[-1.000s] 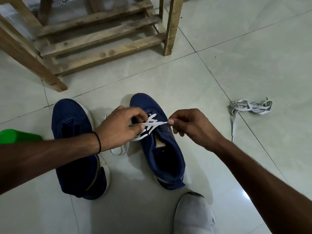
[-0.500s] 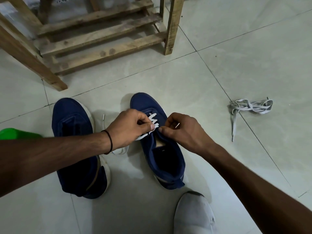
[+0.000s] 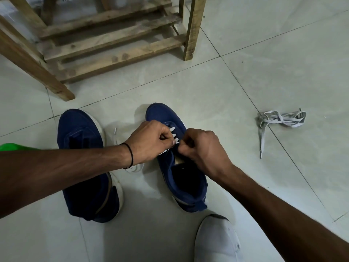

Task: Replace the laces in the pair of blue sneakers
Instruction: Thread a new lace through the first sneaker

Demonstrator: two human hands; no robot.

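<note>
Two blue sneakers are lying side by side on a pale tiled floor [image 3: 264, 53]. Both hands are meeting over the nearer sneaker [image 3: 182, 184]. The left hand [image 3: 149, 142] is pinching the white lace [image 3: 172, 129] threaded through its eyelets, and the right hand [image 3: 204, 148], fingers curled tight, is pinching the same lace beside it. The other sneaker [image 3: 81, 129] is sitting unlaced under the left forearm. A grey lace [image 3: 281, 120] is lying bundled well apart to the right.

The left forearm [image 3: 66, 167] and right forearm [image 3: 273, 208] show bare all the way to the frame edge. A thin black band [image 3: 130, 155] rings the left wrist, just behind the left hand [image 3: 149, 142]. And there at the bottom, a foot in a pale grey sock [image 3: 217, 241], darker at the toe.
</note>
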